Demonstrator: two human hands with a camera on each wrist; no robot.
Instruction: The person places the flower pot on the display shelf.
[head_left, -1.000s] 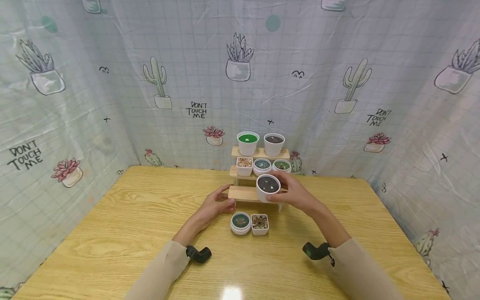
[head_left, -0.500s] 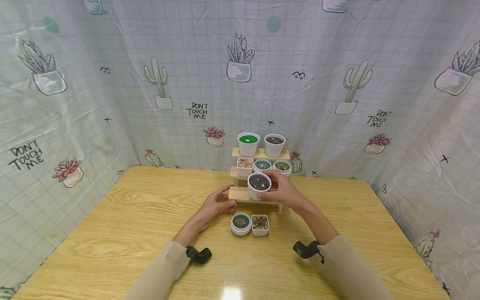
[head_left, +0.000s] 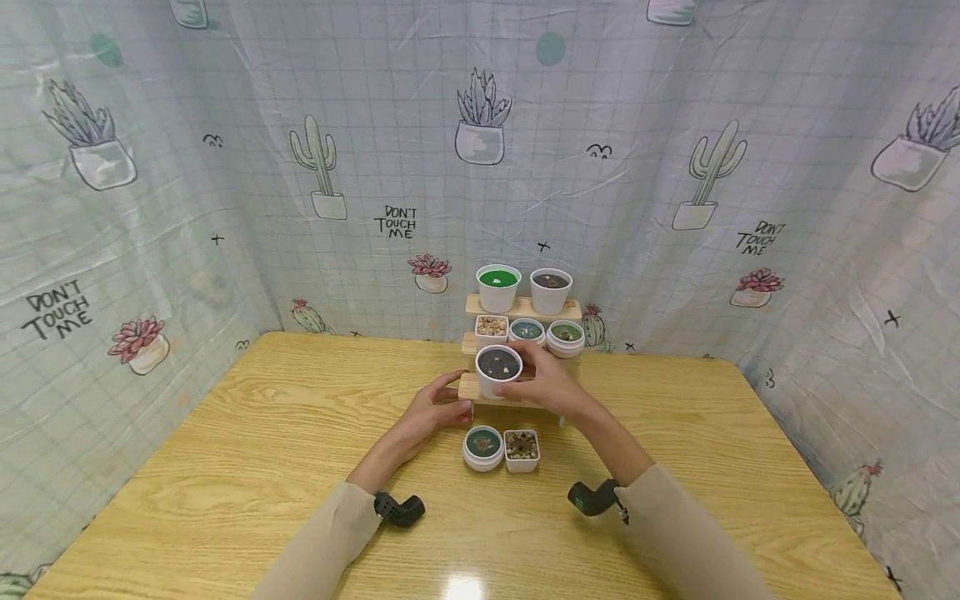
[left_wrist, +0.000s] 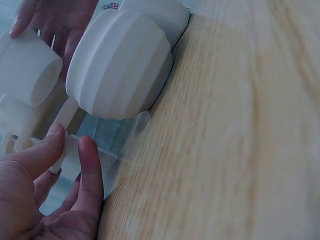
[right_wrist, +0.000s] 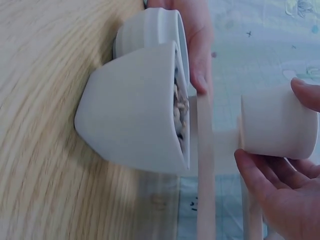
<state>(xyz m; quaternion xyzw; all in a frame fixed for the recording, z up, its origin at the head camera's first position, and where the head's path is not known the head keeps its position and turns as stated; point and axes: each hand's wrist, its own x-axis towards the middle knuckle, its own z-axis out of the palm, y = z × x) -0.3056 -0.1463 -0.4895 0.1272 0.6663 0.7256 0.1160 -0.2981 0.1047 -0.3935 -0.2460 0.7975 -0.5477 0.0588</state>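
My right hand (head_left: 551,387) holds a round white flowerpot (head_left: 489,385) with dark soil, thumb in front and fingers behind it. The pot is upright over the left part of the lowest step of a wooden tiered plant stand (head_left: 468,387). In the right wrist view a gap separates the pot's base (right_wrist: 245,125) from that step (right_wrist: 205,150). At the step's left end, my left hand (head_left: 431,417) grips the stand. Its thumb and fingers lie about the white leg (left_wrist: 71,155) in the left wrist view.
Before the stand, a round ribbed pot (head_left: 482,460) and a square pebble-filled pot (head_left: 522,463) stand on the wooden table (head_left: 300,400). The middle step bears a square pot (head_left: 492,338) and two round ones; two taller pots (head_left: 498,298) occupy the top. A patterned curtain (head_left: 360,150) hangs behind.
My right hand has carried the dark-soil pot leftward along the lowest step, from its right half to its left. The left hand has stayed at the stand's left end.
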